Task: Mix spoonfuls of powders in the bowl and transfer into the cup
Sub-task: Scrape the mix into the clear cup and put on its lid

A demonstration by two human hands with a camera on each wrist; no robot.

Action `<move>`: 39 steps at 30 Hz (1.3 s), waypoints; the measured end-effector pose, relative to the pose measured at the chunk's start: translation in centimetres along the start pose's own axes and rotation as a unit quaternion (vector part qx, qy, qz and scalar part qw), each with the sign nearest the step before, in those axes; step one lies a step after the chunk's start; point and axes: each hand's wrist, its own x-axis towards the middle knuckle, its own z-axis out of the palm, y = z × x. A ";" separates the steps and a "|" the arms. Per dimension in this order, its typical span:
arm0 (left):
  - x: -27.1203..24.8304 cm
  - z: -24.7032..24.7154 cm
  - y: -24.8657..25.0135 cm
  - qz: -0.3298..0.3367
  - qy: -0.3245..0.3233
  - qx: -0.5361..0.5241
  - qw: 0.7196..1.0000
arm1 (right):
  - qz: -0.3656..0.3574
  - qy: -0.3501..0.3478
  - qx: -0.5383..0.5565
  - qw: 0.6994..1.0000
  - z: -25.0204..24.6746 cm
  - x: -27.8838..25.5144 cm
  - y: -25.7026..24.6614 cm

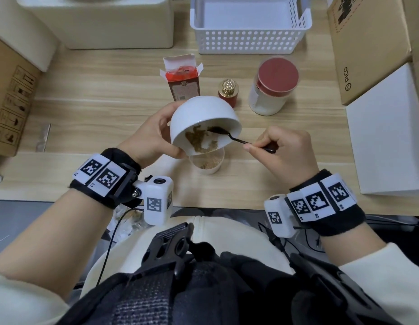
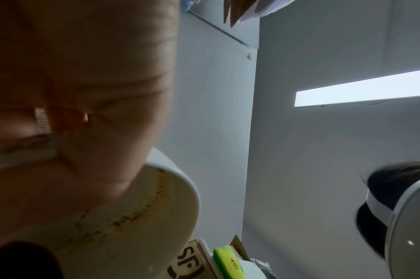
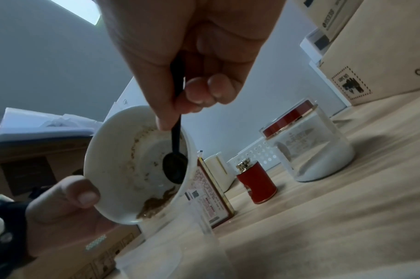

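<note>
My left hand point(image 1: 154, 134) grips a white bowl point(image 1: 201, 113), tipped steeply toward me over a clear plastic cup point(image 1: 207, 164) that stands on the table. Brown powder point(image 1: 200, 141) clings to the bowl's lower inner wall, and some lies in the cup. My right hand point(image 1: 283, 151) pinches the handle of a black spoon point(image 1: 229, 137), whose scoop sits inside the bowl. In the right wrist view the spoon point(image 3: 176, 164) rests against the bowl's point(image 3: 118, 156) inner wall, and the left thumb point(image 3: 82, 192) presses on the rim. The left wrist view shows the bowl's rim point(image 2: 170, 198) beside the palm.
Behind the bowl stand an open red box point(image 1: 183, 80), a small red jar with a gold cap point(image 1: 228, 91) and a large red-lidded glass jar point(image 1: 273, 86). A white perforated basket point(image 1: 250, 26) sits at the back. Cardboard boxes point(image 1: 372, 48) flank the wooden table point(image 1: 98, 102).
</note>
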 end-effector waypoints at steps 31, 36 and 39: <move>-0.4 0.5 0.8 0.042 -0.026 0.050 0.998 | 0.011 0.040 0.044 0.998 0.6 -1.2 0.2; -0.8 1.2 0.5 0.040 -0.023 0.067 0.997 | -0.007 0.071 0.044 0.996 1.6 -1.1 0.2; -0.9 1.4 0.4 0.048 -0.009 0.087 0.995 | 0.016 0.045 0.054 0.997 1.6 -1.6 0.5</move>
